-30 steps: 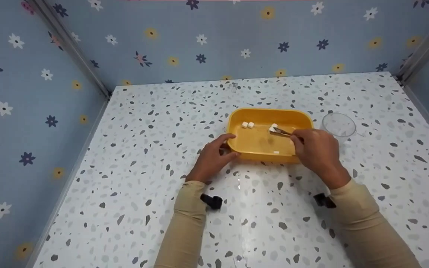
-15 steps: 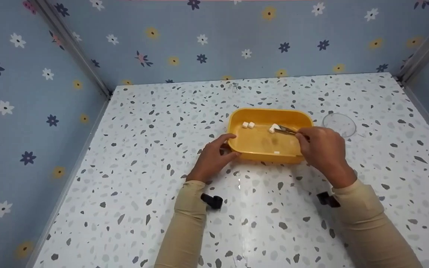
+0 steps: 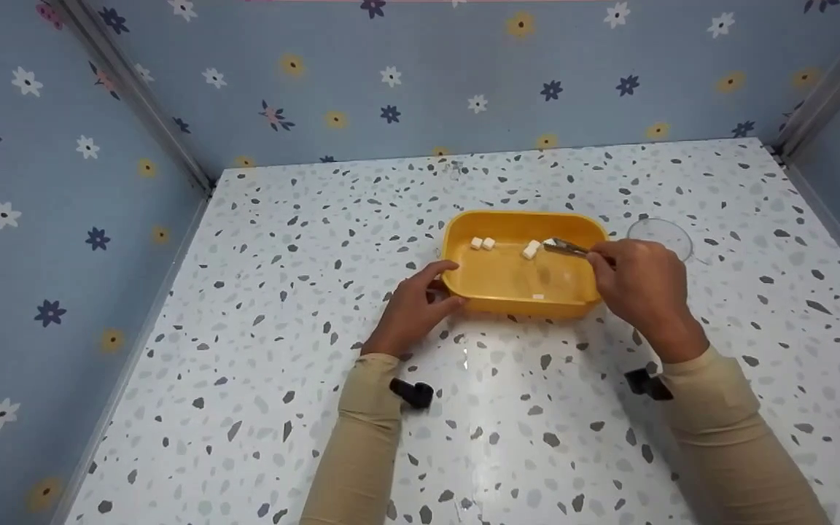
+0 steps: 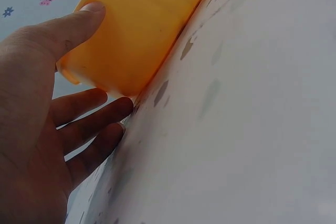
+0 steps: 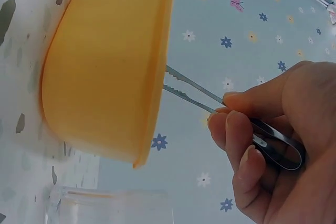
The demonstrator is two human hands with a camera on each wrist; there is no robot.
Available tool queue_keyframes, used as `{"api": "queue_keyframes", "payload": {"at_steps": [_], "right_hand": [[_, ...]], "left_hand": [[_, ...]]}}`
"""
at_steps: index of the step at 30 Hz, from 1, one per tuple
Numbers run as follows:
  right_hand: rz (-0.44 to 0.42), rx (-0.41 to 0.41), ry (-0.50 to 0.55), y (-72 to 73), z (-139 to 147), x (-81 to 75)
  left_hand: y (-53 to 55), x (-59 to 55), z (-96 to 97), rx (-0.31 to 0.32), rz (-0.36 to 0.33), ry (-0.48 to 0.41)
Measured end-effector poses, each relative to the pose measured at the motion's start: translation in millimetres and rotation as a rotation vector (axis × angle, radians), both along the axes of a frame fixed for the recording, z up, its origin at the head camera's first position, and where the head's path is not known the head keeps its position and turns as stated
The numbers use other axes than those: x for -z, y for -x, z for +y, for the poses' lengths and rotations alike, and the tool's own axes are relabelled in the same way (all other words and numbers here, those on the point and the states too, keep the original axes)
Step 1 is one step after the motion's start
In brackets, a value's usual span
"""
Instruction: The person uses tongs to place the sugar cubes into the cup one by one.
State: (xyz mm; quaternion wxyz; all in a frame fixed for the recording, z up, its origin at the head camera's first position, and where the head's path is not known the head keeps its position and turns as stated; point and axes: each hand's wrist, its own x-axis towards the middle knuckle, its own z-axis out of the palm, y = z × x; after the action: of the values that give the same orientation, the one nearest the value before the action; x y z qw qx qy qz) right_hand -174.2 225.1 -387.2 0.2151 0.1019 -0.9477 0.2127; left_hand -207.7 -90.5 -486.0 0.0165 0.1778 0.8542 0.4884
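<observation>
My right hand (image 3: pixel 642 288) pinches metal tweezers (image 3: pixel 566 247) with serrated jaws, reaching over the right side of a yellow plastic tub (image 3: pixel 493 281). In the right wrist view the two arms of the tweezers (image 5: pixel 197 94) stand slightly apart, tips hidden behind the tub wall. White shows at the tips in the head view; I cannot tell whether they hold a cube. Just left of them lie two touching white cubes (image 3: pixel 530 251), and another pair of cubes (image 3: pixel 483 243) sits near the far left corner. My left hand (image 3: pixel 414 310) grips the tub's left end, thumb (image 4: pixel 86 19) against its outer wall.
A clear round container (image 3: pixel 659 232) stands right of the tub, partly behind my right hand. Beneath everything is a speckled white tabletop (image 3: pixel 303 277). Flower-patterned blue panels (image 3: pixel 449 65) enclose the back and sides.
My right hand and the tweezers have drawn to the right and slightly up, away from the right-hand pair of cubes. My left hand stays on the tub.
</observation>
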Motion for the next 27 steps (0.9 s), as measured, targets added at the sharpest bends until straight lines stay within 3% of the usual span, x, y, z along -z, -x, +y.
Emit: {"api": "queue_keyframes", "payload": {"at_steps": [11, 27], "right_hand": [[0.012, 0.017, 0.004, 1.5, 5, -7.6], [-0.04, 0.079, 0.013, -2.6, 22, -19.4]], "left_hand": [[0.3, 1.3, -1.0, -0.012, -0.013, 0.0], [-0.2, -1.0, -0.3, 0.001, 0.001, -0.001]]}}
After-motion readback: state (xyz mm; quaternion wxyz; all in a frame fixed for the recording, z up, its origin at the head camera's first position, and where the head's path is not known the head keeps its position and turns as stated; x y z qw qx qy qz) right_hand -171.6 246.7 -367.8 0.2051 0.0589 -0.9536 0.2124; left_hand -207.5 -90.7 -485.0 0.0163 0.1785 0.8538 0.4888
